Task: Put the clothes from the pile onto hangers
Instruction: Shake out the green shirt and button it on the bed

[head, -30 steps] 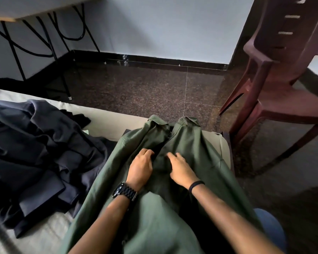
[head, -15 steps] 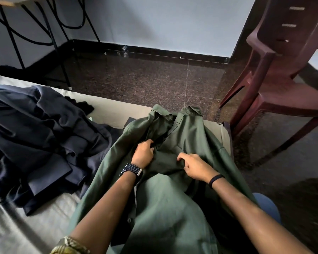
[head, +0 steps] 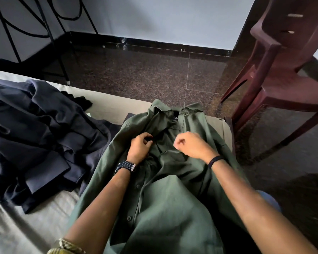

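The green shirt (head: 165, 180) lies front-up across the person's lap and the bed edge (head: 108, 105), collar toward the floor. Both hands sit on its chest, just below the collar. The left hand (head: 140, 148) pinches the left placket; the right hand (head: 191, 145) is curled, apparently gripping fabric. The dark clothes pile (head: 35, 134) lies to the left.

Green shirt (head: 165, 180) lies collar-away across the lap and bed (head: 26, 226). Left hand (head: 140, 147) pinches its placket; right hand (head: 191, 145) is curled above it. Dark clothes pile (head: 35, 134) lies left.
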